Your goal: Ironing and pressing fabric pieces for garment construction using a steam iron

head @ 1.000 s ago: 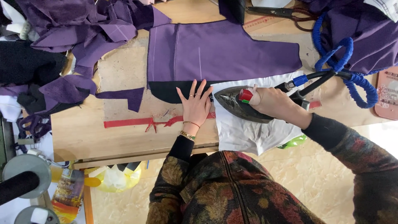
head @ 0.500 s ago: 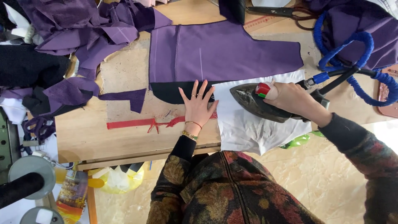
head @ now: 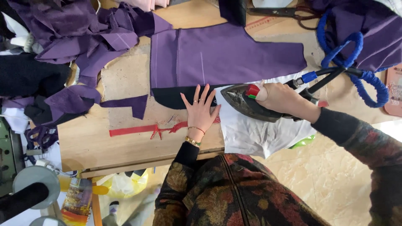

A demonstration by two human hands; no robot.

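Observation:
My right hand (head: 284,99) grips the handle of a dark steam iron (head: 247,102) with a red knob, its tip pointing left over a white cloth (head: 259,136). My left hand (head: 202,109) lies flat with fingers spread on the wooden table (head: 96,146), at the edge of a black fabric piece (head: 169,95). A large purple fabric panel (head: 222,54) lies just beyond both hands. The white cloth hangs over the table's near edge.
Crumpled purple fabric scraps (head: 79,37) and a black cloth (head: 29,75) pile up at the left. A blue wrapped hose (head: 356,62) loops from the iron at the right. Red tape (head: 142,129) marks the table. Scissors (head: 280,11) lie at the far edge.
The iron and my right hand have shifted right along the white cloth, the hose swinging with them. My left hand has stayed flat in place.

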